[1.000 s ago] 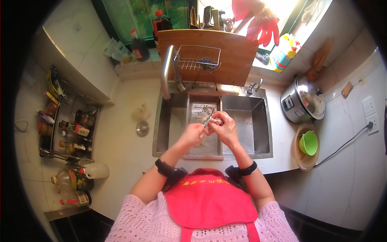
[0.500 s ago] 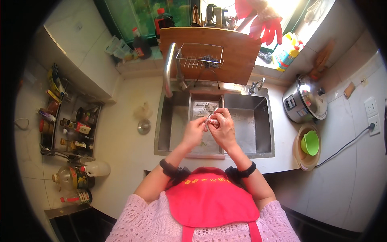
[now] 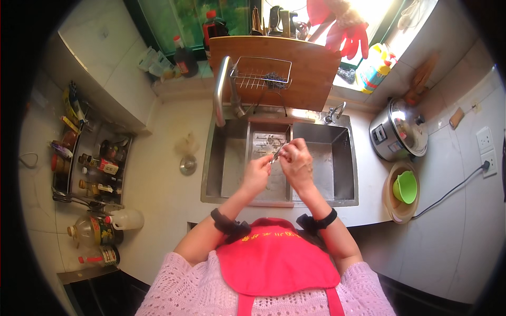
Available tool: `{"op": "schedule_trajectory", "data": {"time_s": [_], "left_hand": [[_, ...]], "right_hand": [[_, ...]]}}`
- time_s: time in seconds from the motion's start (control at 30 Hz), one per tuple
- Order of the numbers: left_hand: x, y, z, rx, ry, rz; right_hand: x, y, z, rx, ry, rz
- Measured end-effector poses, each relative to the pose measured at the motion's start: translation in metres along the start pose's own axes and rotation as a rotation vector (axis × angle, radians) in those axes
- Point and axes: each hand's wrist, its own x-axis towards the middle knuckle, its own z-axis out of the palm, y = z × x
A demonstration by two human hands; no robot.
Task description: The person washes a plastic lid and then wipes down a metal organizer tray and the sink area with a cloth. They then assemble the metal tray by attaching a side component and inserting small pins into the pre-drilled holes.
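Note:
Both my hands meet above the double sink (image 3: 356, 179), over the perforated drain tray (image 3: 262, 138) set across its middle. A small, slim, grey and whitish thing (image 3: 275, 156) spans the gap between my fingertips; its kind is too small to make out. My left hand (image 3: 255, 176) is closed, with thumb and fingers pinching the lower end of it. My right hand (image 3: 298, 167) is curled closed at its upper end, a little higher and to the right. What lies inside my right fingers is mostly hidden.
A tall faucet (image 3: 220, 92) rises behind the left basin. Behind the sink, a wooden board (image 3: 316, 73) stands upright with a wire rack (image 3: 253, 79) before it. To the right are a rice cooker (image 3: 387, 134) and a green bowl (image 3: 405, 187); bottles (image 3: 97, 231) stand left.
My right hand has turned and moved slightly up and to the right. The slim thing now shows more plainly between my fingertips. My left hand has barely shifted.

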Motion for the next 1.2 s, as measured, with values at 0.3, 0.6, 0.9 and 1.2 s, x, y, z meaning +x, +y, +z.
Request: {"op": "schedule_trajectory", "data": {"time_s": [0.3, 0.6, 0.9, 1.2], "left_hand": [[0.0, 0.035, -0.022, -0.158, -0.234, -0.309], [-0.007, 0.027, -0.019, -0.183, -0.196, -0.395], [-0.009, 0.022, -0.023, -0.17, -0.181, -0.454], [-0.007, 0.017, -0.036, -0.21, -0.217, -0.46]], "right_hand": [[0.012, 0.023, 0.0, 0.002, 0.068, 0.044], [0.002, 0.015, 0.006, -0.015, 0.032, 0.085], [-0.029, 0.002, 0.022, -0.035, -0.045, -0.036], [-0.023, -0.002, 0.019, 0.035, -0.12, 0.025]]}}
